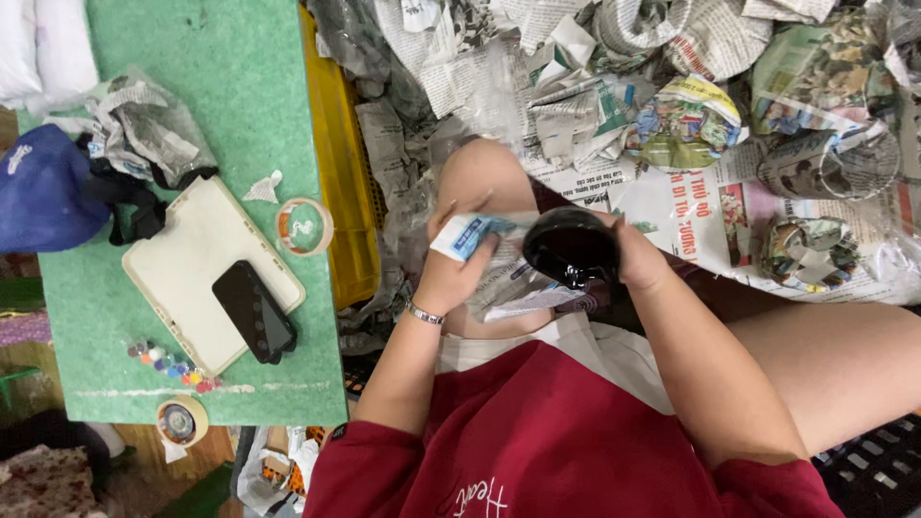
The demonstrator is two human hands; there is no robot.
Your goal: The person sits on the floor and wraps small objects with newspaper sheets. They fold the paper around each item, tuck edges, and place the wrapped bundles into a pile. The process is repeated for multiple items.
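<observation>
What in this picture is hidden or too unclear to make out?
All in the head view:
- Right hand: its fingers are hidden behind the glossy black object, so the grip is unclear.
- The black object: its underside and exact kind cannot be told.
- Left hand: blurred where it holds the blue-and-white paper.
- Wrapped newspaper bundles: contents hidden by paper.
- Tape roll: at the green table edge, too small to read.

Two tape rolls (305, 226) (181, 419), one black phone (254, 312), one white tablet (197, 259), one blue cap (43, 187), one black bowl (569, 247), four newspaper-wrapped bundles (686, 123)
</observation>
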